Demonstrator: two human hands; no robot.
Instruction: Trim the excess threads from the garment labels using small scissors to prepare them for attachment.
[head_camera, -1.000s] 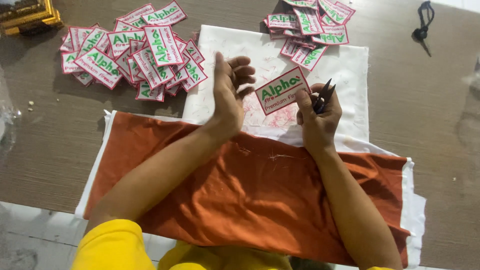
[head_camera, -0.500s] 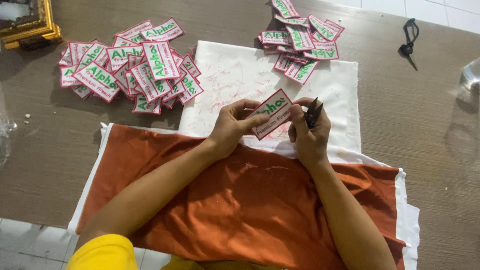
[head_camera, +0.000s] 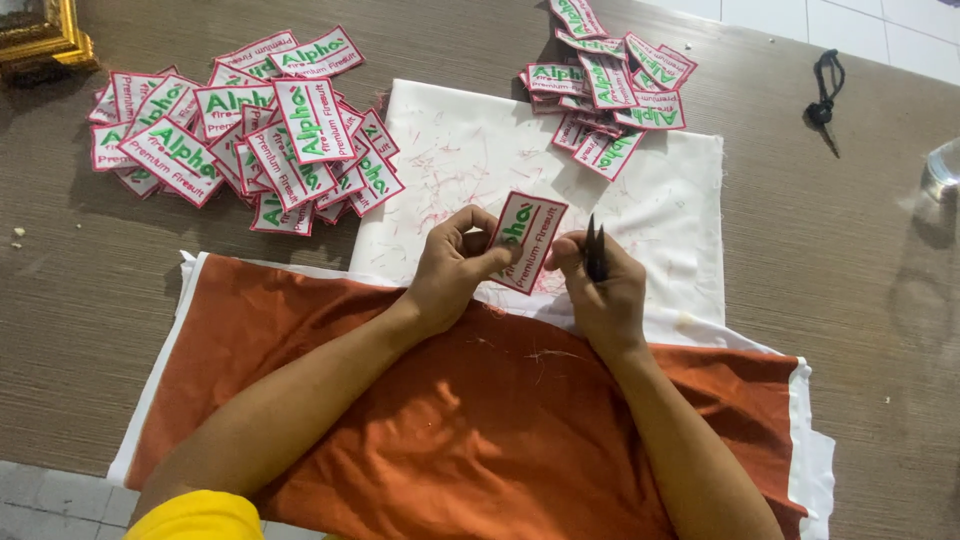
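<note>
Brown wood-grain table (head_camera: 820, 300) fills our view, with an orange cloth (head_camera: 420, 420) spread along its near edge over a white cloth (head_camera: 660, 220) strewn with red thread clippings. Toward the far left corner lies a big heap of white embroidered patches with red borders (head_camera: 240, 130); a smaller heap (head_camera: 610, 90) sits at the far edge of the white cloth.

Between our hands we hold one patch of the same kind (head_camera: 527, 238), tilted, above the seam where the two cloths meet. Our left hand (head_camera: 455, 270) pinches its lower left edge between thumb and fingers. Our right hand (head_camera: 600, 285) is clenched around small black thread snips (head_camera: 594, 250), blades up, just beside the patch's right edge. We judge trimming stray threads is under way; it calls for a careful snip close to the border.
</note>
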